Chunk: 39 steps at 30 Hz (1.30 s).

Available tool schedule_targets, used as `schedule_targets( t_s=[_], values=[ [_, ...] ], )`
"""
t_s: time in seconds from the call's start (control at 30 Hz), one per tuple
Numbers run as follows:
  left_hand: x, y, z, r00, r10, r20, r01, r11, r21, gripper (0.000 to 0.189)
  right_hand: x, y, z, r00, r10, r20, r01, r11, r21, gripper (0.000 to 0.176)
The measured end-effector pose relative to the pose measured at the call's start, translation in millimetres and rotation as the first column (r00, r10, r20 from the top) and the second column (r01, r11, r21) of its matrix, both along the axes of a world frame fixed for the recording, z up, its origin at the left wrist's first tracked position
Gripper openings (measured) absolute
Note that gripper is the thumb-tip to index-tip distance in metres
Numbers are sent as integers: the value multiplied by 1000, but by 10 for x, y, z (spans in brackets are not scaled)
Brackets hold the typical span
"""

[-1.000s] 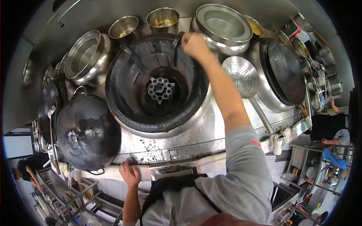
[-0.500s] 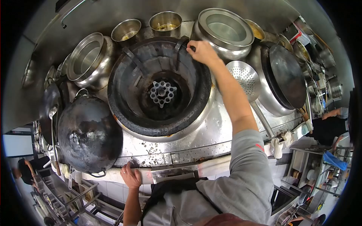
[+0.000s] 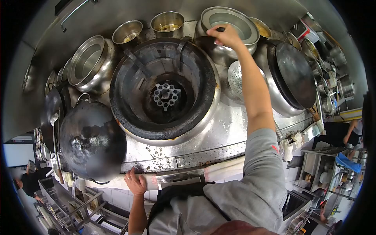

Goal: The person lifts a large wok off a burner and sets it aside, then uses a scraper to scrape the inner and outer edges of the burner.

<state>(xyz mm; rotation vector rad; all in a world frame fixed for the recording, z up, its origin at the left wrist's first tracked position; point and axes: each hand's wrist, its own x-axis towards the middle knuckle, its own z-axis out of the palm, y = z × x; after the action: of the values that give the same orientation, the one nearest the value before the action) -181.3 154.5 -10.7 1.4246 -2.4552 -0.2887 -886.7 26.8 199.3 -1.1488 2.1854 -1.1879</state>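
Note:
My left hand point(image 3: 136, 184) lies on the white front edge of the stove, a ring on one finger, its fingers outstretched and holding nothing visible. My right hand point(image 3: 227, 36) is closed above the near rim of a round steel pot point(image 3: 209, 18) at the back right. Something small and dark shows at its fingers, too little to name. Left of that hand is the wok burner point(image 3: 168, 133), a wide black ring with a pale star-shaped burner head point(image 3: 166, 96) deep inside. A perforated strainer point(image 3: 235, 80) lies partly hidden behind my right forearm.
A blackened wok point(image 3: 92, 137) leans at the left, beside a long-handled ladle point(image 3: 54, 117). Small steel pots point(image 3: 167, 30) line the back. Another dark wok point(image 3: 296, 76) rests at the right. Other people point(image 3: 340, 131) stand at the far sides.
My right hand has moved from the burner's far right rim, back and to the right, over the steel pot. The left hand has stayed at the front edge. The view has shifted slightly.

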Motion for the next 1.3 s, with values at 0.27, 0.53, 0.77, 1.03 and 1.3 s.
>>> schedule_targets(
  t_s=[0.27, 0.53, 0.77, 1.03, 1.3],
  values=[
    [18, -13, -1, 999, 3, 41, -4, 1000, 23, 56, 160, -480, -694, 971, 50, -233, -82, 988, -130, 23],
    [-15, -6, 1, 1000, 6, 15, -6, 1000, -4, 55, 1328, -358, -636, 747, 126, -653, -1, 982, 188, 23],
    [8, 11, 22, 1000, 12, 10, -12, 1000, 5, 57, 967, 8, -249, 913, -193, -360, 192, 981, -39, 49],
    [18, 1, 10, 1000, -2, 26, 2, 1000, -20, 55, 428, 172, -394, 970, -181, -160, 139, 959, -247, 35],
    [-4, -19, 41, 1000, -9, 27, 10, 1000, -12, 55, 432, 179, -382, 977, -206, -55, 144, 829, -541, 28]
  ],
)
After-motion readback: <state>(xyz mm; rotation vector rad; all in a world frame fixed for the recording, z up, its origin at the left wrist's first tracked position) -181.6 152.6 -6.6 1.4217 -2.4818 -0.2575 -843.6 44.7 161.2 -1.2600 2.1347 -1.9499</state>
